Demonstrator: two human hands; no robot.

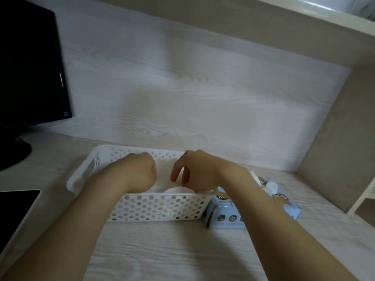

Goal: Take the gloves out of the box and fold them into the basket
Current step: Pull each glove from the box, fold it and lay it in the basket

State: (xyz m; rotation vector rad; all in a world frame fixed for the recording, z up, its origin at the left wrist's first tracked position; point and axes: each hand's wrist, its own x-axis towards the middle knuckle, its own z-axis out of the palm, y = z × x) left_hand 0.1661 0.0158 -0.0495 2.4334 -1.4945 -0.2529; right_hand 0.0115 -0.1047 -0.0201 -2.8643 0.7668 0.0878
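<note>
A white perforated basket (156, 207) stands on the desk in front of me. Both hands reach down into it. My left hand (140, 171) is curled into a fist over the basket's inside. My right hand (194, 171) has its fingers bent downward onto a thin whitish glove (164, 179) lying in the basket; whether either hand grips the glove cannot be told. A light blue glove box (223, 216) sits against the basket's right end, partly under my right forearm, with a white glove (271, 186) sticking out of its top.
A black monitor (30, 63) with its round foot stands at the far left. A dark tablet (14, 211) lies at the left edge of the desk. A pale wood wall rises behind the basket, and a beige side panel (334, 149) closes off the right.
</note>
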